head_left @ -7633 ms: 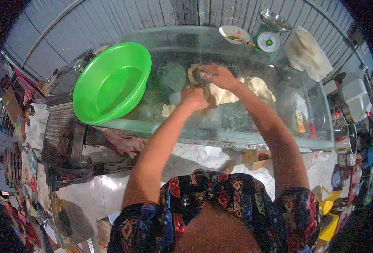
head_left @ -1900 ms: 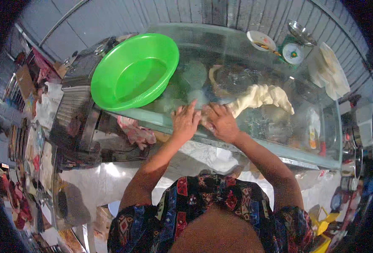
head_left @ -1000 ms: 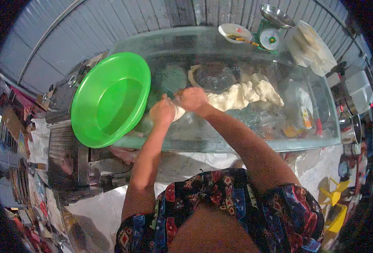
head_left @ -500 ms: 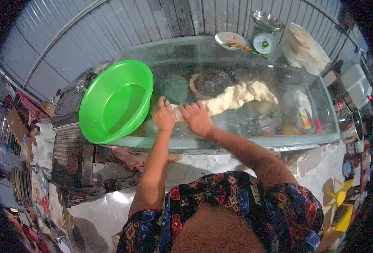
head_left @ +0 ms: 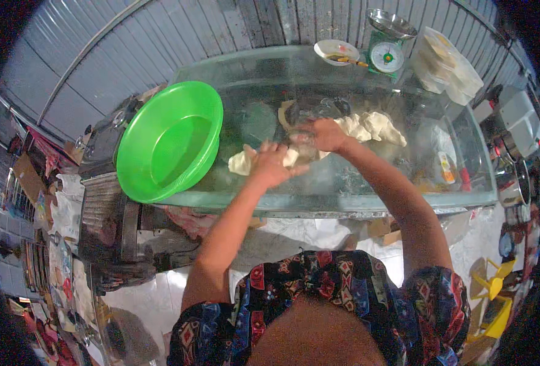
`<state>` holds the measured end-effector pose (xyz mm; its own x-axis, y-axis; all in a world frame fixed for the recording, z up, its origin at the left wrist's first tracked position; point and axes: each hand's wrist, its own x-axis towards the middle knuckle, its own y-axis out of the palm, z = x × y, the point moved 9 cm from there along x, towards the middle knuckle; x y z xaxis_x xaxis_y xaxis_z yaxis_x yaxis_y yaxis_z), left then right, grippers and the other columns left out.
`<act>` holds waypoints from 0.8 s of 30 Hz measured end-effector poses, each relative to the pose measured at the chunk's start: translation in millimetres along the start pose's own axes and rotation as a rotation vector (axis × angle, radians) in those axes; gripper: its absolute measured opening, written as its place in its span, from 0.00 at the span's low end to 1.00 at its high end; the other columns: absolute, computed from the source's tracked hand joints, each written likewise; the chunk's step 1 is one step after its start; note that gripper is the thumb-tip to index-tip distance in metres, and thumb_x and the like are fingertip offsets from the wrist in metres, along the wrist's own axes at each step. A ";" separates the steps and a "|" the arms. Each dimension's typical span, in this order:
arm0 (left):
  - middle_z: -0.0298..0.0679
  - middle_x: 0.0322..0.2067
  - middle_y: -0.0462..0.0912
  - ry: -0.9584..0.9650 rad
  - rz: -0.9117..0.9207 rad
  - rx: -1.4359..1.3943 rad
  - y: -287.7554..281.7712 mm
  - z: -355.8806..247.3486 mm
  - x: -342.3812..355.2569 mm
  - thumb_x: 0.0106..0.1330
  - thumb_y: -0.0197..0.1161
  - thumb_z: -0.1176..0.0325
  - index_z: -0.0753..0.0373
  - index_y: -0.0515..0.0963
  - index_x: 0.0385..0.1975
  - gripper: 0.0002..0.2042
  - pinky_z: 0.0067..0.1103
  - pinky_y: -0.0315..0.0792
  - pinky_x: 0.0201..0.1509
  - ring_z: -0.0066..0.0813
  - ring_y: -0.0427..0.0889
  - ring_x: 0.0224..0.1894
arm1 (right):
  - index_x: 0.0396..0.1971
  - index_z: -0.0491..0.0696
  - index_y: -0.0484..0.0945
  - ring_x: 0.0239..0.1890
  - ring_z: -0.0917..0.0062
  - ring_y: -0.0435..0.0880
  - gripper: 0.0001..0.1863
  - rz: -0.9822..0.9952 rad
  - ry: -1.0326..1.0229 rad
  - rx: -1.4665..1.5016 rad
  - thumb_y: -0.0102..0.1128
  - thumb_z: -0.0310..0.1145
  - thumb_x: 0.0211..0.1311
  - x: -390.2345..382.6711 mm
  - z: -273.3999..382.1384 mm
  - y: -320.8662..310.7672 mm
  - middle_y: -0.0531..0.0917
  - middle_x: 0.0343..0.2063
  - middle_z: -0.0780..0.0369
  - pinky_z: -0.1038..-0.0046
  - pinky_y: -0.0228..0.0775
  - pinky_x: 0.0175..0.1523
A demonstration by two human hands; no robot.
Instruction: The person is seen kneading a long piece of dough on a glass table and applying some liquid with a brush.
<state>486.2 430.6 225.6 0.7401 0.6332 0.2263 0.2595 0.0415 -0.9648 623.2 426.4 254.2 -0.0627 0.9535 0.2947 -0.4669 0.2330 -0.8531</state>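
Observation:
A long, lumpy roll of pale dough (head_left: pixel 376 128) lies across the glass tabletop (head_left: pixel 233 198), with its left end beside the green basin. My left hand (head_left: pixel 271 166) rests on the dough near that end, fingers spread and thumb out to the right. Farther right and a little farther back, my right hand (head_left: pixel 325 135) is over the middle of the roll. Its fingers point left and are smeared by motion, so their grip does not show. Both hands hide parts of the dough between them.
The large green basin (head_left: pixel 141 143) stands on the table's left end. Along the back are a white bowl (head_left: pixel 328 47) with a yellow-handled utensil, a green dial scale (head_left: pixel 384 56) with a metal pan, and clear plastic containers (head_left: pixel 444 64). A yellow object (head_left: pixel 496 277) is at lower right.
Both hands have moved right along the dough, the right one also farther away from me. The dough's left end, earlier under my left hand, now shows. My left fingers have spread.

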 end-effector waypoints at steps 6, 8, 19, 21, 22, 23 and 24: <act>0.41 0.42 0.81 0.073 -0.094 0.050 10.2 -0.6 -10.4 0.55 0.58 0.36 0.57 0.73 0.53 0.34 0.43 0.57 0.57 0.38 0.78 0.45 | 0.45 0.59 0.80 0.41 0.63 0.79 0.26 -0.125 -0.146 -0.347 0.49 0.63 0.58 -27.9 21.8 29.6 0.81 0.34 0.62 0.51 0.58 0.55; 0.42 0.41 0.81 0.106 -0.105 0.040 4.2 -4.3 -7.0 0.54 0.62 0.41 0.55 0.74 0.53 0.31 0.38 0.62 0.52 0.40 0.79 0.45 | 0.45 0.58 0.80 0.40 0.64 0.79 0.26 -0.166 -0.185 -0.297 0.49 0.61 0.59 -40.4 21.2 28.7 0.81 0.32 0.62 0.53 0.59 0.53; 0.51 0.36 0.83 -0.120 0.099 -0.173 39.5 52.1 55.1 0.60 0.56 0.42 0.59 0.70 0.53 0.29 0.42 0.72 0.46 0.52 0.82 0.42 | 0.21 0.50 0.83 0.30 0.60 0.85 0.31 -0.042 0.112 -0.221 0.41 0.59 0.65 18.3 -16.8 37.5 0.84 0.23 0.53 0.57 0.72 0.36; 0.53 0.34 0.83 -0.122 0.091 -0.190 34.1 48.7 60.6 0.61 0.55 0.43 0.58 0.70 0.53 0.28 0.43 0.71 0.46 0.55 0.81 0.41 | 0.24 0.50 0.85 0.32 0.58 0.85 0.31 0.122 0.260 -0.167 0.41 0.59 0.65 25.8 -28.9 44.7 0.84 0.25 0.53 0.57 0.74 0.39; 0.54 0.35 0.83 -0.145 0.092 -0.240 33.9 49.0 62.8 0.62 0.55 0.43 0.57 0.71 0.53 0.27 0.44 0.71 0.46 0.56 0.80 0.41 | 0.25 0.50 0.85 0.34 0.58 0.85 0.31 0.114 0.283 -0.151 0.41 0.59 0.66 28.7 -31.7 42.2 0.85 0.27 0.53 0.58 0.76 0.41; 0.54 0.35 0.82 -0.169 0.092 -0.290 34.4 49.7 63.5 0.62 0.54 0.43 0.56 0.73 0.53 0.26 0.44 0.71 0.46 0.57 0.80 0.42 | 0.25 0.50 0.85 0.34 0.58 0.85 0.31 0.107 0.288 -0.156 0.41 0.59 0.66 31.4 -36.8 43.0 0.85 0.27 0.53 0.58 0.76 0.41; 0.54 0.35 0.82 -0.175 0.078 -0.284 41.8 60.4 60.8 0.62 0.54 0.43 0.56 0.73 0.53 0.26 0.44 0.71 0.46 0.57 0.80 0.42 | 0.27 0.49 0.85 0.33 0.58 0.85 0.29 0.112 0.294 -0.161 0.43 0.58 0.65 38.1 -37.7 48.0 0.85 0.27 0.53 0.57 0.75 0.40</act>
<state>504.6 517.5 190.9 0.6531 0.7502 0.1032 0.3871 -0.2135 -0.8970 631.6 481.1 208.3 0.1622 0.9836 0.0784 -0.3247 0.1283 -0.9371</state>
